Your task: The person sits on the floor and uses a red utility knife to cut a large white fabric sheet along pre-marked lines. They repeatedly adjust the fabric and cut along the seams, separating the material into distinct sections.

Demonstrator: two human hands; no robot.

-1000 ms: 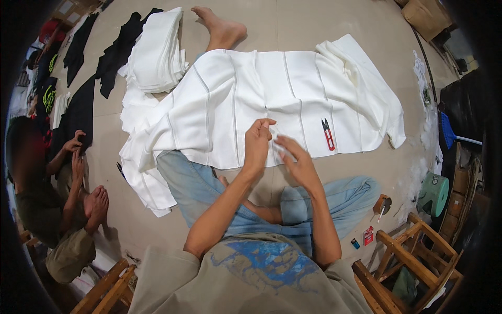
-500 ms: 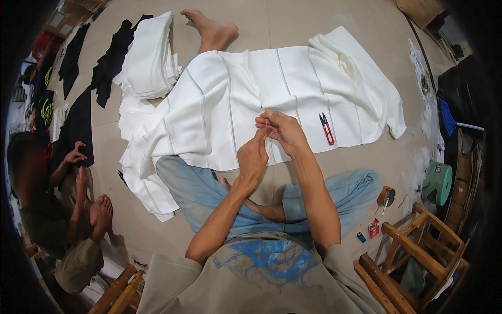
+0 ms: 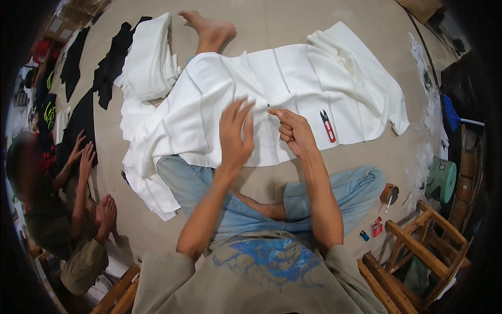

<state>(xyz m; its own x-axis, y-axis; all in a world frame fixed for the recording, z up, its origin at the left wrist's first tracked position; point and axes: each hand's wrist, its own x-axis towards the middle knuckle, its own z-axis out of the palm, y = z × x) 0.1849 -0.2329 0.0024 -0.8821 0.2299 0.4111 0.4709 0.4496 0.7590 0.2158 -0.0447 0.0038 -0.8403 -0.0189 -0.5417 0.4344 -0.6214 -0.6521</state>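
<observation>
White cloth with long seams [image 3: 293, 73] lies spread across the floor before me, over my outstretched leg. My left hand [image 3: 235, 133] hovers over its middle, fingers apart and slightly blurred. Just right of it, my right hand [image 3: 293, 131] is closed, thumb and forefinger pinched beside a small dark speck on the cloth; what they hold is too small to make out. Red-handled thread snips [image 3: 327, 125] lie on the cloth right of my right hand. A stack of folded white pieces [image 3: 149, 52] rests at the upper left.
A co-worker [image 3: 47, 204] sits at left beside black cloth pieces [image 3: 78, 120]. At right are wooden stools [image 3: 423, 256], a green bucket-like object [image 3: 439, 180], a blue dustpan [image 3: 451, 112], a brown container [image 3: 388, 194], a red pack [image 3: 376, 226] and a lighter [image 3: 364, 235].
My hands have drawn apart: the left has moved left and up with its fingers opened, while the right stays pinched near the cloth's middle. The co-worker's hands have shifted.
</observation>
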